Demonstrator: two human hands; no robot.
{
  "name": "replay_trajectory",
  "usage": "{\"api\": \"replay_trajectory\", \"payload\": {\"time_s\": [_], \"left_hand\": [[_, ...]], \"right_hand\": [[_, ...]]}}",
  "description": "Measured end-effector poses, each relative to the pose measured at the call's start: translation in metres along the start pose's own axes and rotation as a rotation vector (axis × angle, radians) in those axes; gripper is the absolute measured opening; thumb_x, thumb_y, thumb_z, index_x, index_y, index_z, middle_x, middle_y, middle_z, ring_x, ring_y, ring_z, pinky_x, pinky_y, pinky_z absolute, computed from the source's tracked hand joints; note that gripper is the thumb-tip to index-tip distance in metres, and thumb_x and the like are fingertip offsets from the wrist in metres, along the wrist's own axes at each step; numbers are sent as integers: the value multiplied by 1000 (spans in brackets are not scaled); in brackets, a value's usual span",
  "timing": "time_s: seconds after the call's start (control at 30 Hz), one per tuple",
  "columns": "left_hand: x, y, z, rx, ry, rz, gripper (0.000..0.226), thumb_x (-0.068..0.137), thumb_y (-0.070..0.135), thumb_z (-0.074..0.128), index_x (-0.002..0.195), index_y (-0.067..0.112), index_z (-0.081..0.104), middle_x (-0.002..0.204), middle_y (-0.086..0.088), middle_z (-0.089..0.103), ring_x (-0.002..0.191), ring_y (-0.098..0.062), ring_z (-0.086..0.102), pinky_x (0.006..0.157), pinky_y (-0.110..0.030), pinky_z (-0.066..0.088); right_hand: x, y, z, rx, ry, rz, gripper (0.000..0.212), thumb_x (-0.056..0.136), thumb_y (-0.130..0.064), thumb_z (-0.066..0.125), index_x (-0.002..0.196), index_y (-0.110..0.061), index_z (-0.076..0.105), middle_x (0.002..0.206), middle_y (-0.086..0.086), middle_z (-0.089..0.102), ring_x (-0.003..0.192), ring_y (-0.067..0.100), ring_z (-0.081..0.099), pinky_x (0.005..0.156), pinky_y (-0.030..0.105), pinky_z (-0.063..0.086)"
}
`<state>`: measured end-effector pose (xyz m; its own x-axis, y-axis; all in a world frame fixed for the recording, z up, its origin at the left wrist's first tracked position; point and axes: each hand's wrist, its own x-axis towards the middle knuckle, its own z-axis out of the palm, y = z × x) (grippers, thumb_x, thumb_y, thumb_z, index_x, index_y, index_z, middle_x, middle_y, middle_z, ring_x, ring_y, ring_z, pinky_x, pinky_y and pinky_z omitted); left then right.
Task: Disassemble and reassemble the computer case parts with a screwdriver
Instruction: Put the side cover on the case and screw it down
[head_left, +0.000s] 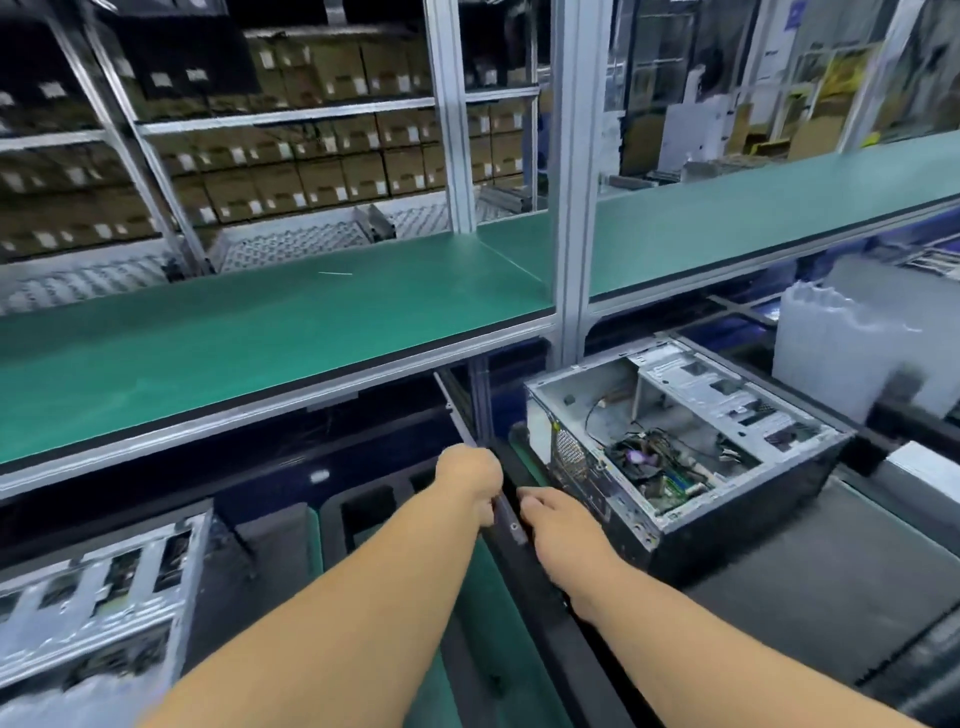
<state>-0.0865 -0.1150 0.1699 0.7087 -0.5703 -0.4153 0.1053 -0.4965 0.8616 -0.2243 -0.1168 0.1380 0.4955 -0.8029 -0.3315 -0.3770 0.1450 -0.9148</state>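
An open black computer case (737, 512) lies on its side at the right, with the motherboard and cables showing inside. Just left of it a thin dark side panel (511, 522) stands edge-on, running from under the shelf toward me. My left hand (467, 480) grips the panel's edge from the left with curled fingers. On the panel's right side my right hand (556, 525) holds it, close to the case's near corner. No screwdriver is in view.
A green shelf (260, 332) hangs over the work surface at about hand height, carried by an aluminium post (569, 260). Another metal chassis (98, 587) sits at the lower left. White plastic trays (852, 343) stand at the far right. A black mat (831, 597) lies under the case.
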Motion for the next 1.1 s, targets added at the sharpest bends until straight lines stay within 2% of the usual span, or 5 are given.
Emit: {"api": "replay_trajectory", "payload": {"time_s": [0.17,0.43,0.77,0.93,1.1], "left_hand": [[-28,29,-39,322,59,168,44,97,27,54,140,16,56,136,2,60,128,-18,53,110,-34,46],[-40,-7,-28,-391,-203,-168,30,96,17,69,123,7,61,94,-6,65,80,-20,63,68,-31,57],[-58,30,-37,-577,-216,-108,22,95,27,67,105,8,62,44,2,58,35,-13,57,40,-20,45],[-82,48,-98,-622,-115,96,56,84,61,70,105,9,71,84,-5,73,76,-24,69,73,-42,61],[-114,29,-233,-1013,23,292,47,95,57,56,112,14,67,114,-12,75,91,-27,77,71,-41,62]], "right_hand": [[-6,3,25,424,-43,385,52,103,-55,49,148,-28,51,132,-2,61,92,19,64,66,31,54],[-1,-8,23,799,-30,702,13,94,-16,54,90,-6,62,77,19,66,77,32,62,79,48,53],[-16,-32,1,1468,0,515,38,103,9,45,140,12,52,130,12,61,124,21,61,100,24,53],[-86,-55,5,1294,-133,379,24,99,7,57,120,16,61,91,26,73,65,29,74,45,28,59],[-134,-56,30,987,-327,50,45,88,1,59,132,-11,63,121,17,74,95,34,77,60,36,63]]}}
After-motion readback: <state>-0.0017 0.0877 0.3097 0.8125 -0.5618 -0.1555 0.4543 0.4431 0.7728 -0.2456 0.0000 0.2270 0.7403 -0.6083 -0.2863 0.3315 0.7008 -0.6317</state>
